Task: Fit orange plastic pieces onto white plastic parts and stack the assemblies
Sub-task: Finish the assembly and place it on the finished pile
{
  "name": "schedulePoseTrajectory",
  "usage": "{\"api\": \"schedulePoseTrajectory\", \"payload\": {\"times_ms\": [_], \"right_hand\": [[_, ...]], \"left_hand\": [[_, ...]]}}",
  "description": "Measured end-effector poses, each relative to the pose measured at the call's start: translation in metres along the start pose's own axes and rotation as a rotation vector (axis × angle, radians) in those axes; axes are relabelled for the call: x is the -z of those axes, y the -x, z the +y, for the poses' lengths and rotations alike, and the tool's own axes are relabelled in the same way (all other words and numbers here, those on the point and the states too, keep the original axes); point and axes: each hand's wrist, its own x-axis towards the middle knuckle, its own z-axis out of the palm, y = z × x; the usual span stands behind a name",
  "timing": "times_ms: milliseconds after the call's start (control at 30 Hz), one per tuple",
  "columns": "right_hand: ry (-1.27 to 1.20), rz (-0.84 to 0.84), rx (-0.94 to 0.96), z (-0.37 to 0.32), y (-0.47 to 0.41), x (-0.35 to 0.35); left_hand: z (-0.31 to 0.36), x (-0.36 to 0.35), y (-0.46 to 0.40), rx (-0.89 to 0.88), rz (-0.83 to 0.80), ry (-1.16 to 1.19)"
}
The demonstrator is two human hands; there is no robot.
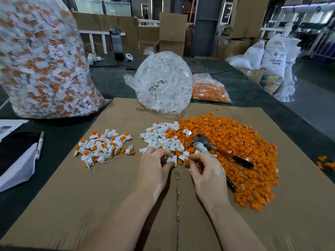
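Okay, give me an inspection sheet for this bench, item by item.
Surface: flattened cardboard sheet over a dark table.
Job's things: loose orange pieces; loose white parts; finished assemblies pile.
Clutter: pliers on the orange heap; marker; bottle.
Grips: left hand pinches a white part; right hand pinches an orange piece.
Cables: black cable on the far table.
Surroundings: bag of assemblies; bag of white parts; bag of orange pieces; cartons; resin sacks.

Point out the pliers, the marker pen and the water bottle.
pliers (201,140): head view, on the metal jaws lying on the orange pieces.
marker pen (39,145): head view, on the middle of its white barrel.
water bottle (117,43): head view, on its dark body.
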Motion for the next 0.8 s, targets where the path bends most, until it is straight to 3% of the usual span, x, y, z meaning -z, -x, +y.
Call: {"api": "schedulePoseTrajectory", "payload": {"times_ms": [267,533,800], "right_hand": [[0.075,-0.017,0.084,-0.002,0.001,-0.001],[0.111,-0.069,0.171,-0.004,0.001,-0.001],[0.011,0.029,0.100,-0.003,0.001,-0.001]], "left_hand": [[0.004,0.005,0.007,-0.050,-0.086,0.232],[0.005,0.005,0.011,-0.114,-0.181,0.205],[0.008,-0.001,0.005,0.106,-0.090,0.366]]}}
